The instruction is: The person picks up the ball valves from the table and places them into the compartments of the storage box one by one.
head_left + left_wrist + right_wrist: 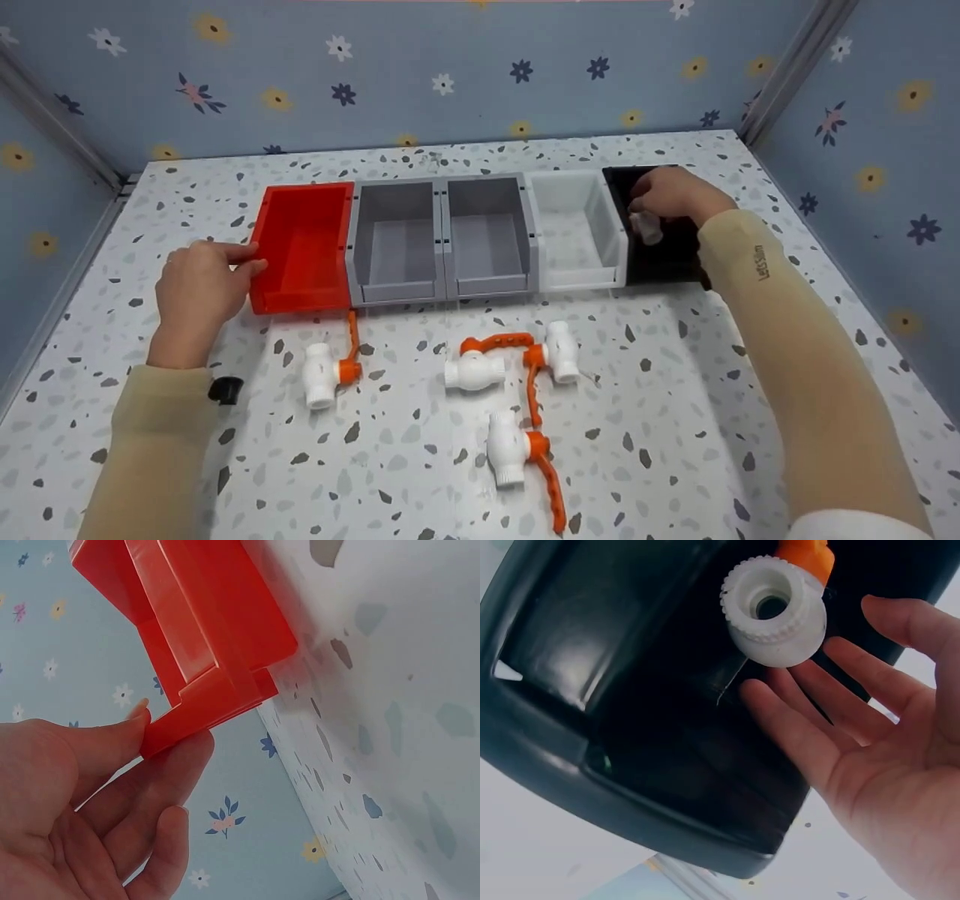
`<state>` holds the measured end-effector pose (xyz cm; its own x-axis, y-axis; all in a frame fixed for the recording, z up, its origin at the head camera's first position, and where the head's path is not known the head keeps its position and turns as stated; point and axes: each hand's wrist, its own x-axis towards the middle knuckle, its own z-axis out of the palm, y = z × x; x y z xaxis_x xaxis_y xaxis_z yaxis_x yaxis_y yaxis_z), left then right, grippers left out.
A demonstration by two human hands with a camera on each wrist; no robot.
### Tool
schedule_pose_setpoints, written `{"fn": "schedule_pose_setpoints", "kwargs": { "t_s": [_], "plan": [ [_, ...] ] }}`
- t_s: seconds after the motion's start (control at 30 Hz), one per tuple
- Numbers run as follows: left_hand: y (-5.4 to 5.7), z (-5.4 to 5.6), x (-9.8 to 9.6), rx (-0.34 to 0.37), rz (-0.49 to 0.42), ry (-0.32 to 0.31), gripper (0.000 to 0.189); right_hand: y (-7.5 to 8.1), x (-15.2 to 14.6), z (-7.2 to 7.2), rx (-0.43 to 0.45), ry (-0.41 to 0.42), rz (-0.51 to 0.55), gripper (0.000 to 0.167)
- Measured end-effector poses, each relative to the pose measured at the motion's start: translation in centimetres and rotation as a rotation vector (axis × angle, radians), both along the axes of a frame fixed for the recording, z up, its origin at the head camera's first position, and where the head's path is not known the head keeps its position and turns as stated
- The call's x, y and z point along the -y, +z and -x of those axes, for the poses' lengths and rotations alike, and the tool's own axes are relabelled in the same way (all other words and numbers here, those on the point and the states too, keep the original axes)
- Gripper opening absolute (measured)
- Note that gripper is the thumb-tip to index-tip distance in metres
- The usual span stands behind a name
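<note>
My left hand pinches the side rim of the red bin between thumb and fingers. In the left wrist view the thumb is on one side of the rim and the fingertips on the other. My right hand reaches into the black bin at the right end of the row. There a white ball valve with an orange handle base lies against the fingertips. The right wrist view shows those fingers loosely extended, the thumb apart from the valve.
Two grey bins and a white bin stand between the red and black ones. In front lie several white ball valves with orange handles, including one at left and a near one. Flower-patterned walls enclose the table.
</note>
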<state>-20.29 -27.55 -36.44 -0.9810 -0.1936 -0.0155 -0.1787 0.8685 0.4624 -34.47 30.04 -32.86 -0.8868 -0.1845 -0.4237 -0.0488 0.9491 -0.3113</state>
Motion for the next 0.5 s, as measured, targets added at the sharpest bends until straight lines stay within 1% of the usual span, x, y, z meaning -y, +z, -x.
{"fn": "schedule_pose_setpoints", "kwargs": {
  "t_s": [0.13,0.3,0.5],
  "plan": [
    [-0.1,0.0,-0.1,-0.002,0.004,0.005,0.044,0.0,-0.2,-0.2,-0.033,0.002,0.024,0.056],
    [0.0,-0.1,0.2,0.006,0.002,0.003,0.045,-0.4,-0.5,-0.6,-0.066,-0.007,0.077,0.054],
    [0.0,0.4,-0.2,0.014,0.011,-0.009,0.046,-0.5,-1.8,-1.5,-0.117,0.013,0.106,0.053]
  ]
}}
